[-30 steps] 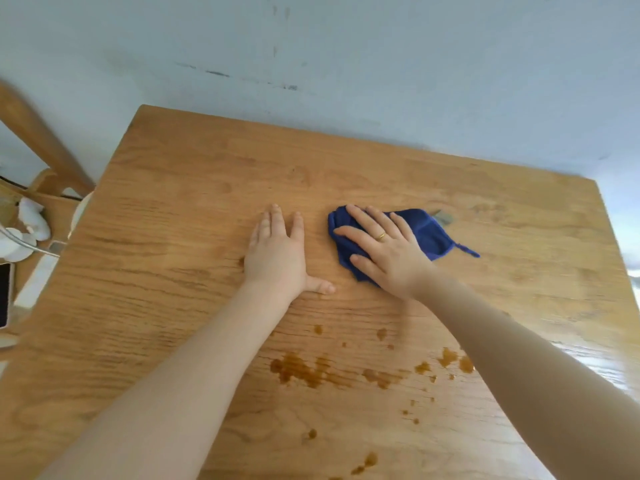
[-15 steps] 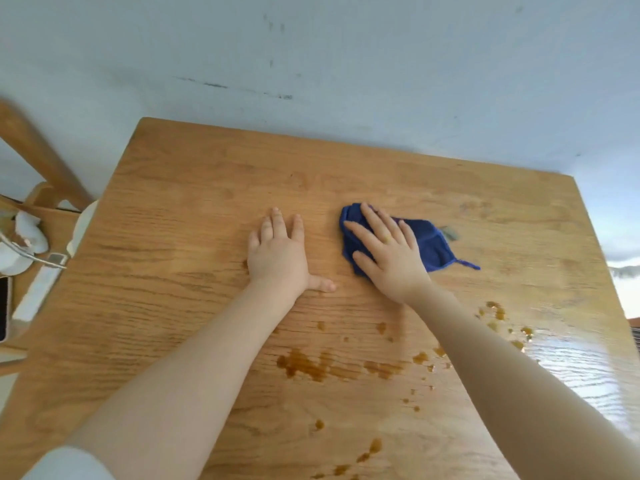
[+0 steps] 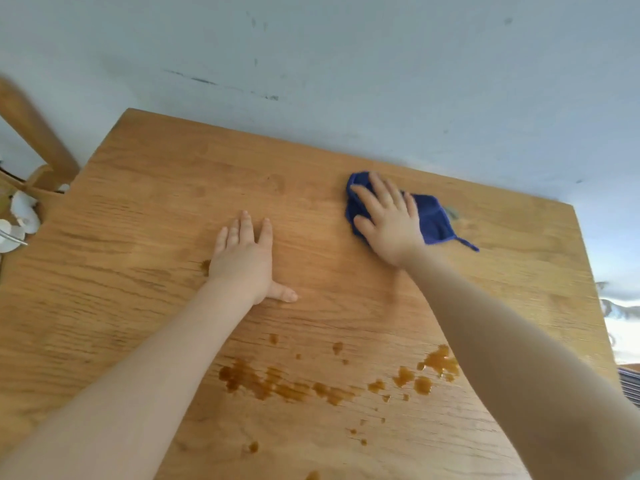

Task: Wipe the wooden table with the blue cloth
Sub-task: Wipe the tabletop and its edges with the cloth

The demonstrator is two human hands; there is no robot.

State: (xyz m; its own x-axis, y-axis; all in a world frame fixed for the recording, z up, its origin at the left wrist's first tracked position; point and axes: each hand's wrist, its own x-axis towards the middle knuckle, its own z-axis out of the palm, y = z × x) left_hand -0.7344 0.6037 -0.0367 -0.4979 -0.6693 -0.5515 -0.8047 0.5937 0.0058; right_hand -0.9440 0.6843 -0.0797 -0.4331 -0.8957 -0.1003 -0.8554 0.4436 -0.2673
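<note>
My right hand [image 3: 389,225] lay flat, fingers spread, pressing the crumpled blue cloth [image 3: 431,220] onto the pale wooden table [image 3: 166,188]. It was not clenched round it, just palm down on top, probably so the whole pad dragged with the stroke. The cloth sat toward the far edge of the table, right of centre, with a thin blue tail [image 3: 467,243] trailing out on the side away from my thumb. My left hand [image 3: 244,258] was released and held nothing: open palm on bare wood near the table's middle, thumb stuck out, apparently bracing me while I leaned. The brown liquid spill [image 3: 273,382] ran in blotches and drips across the near part of the table, well apart from the cloth, with a bigger blotch [image 3: 440,365] beside my right forearm and one small spot [image 3: 205,265] touching the left hand's outer edge. My judgement: the far strip was being wiped, the messy part was untouched, so most of the job remained. A white wall [image 3: 346,64] stood behind the table's far edge; off the table's left edge there was white clutter [image 3: 20,216], too blurred to identify.
</note>
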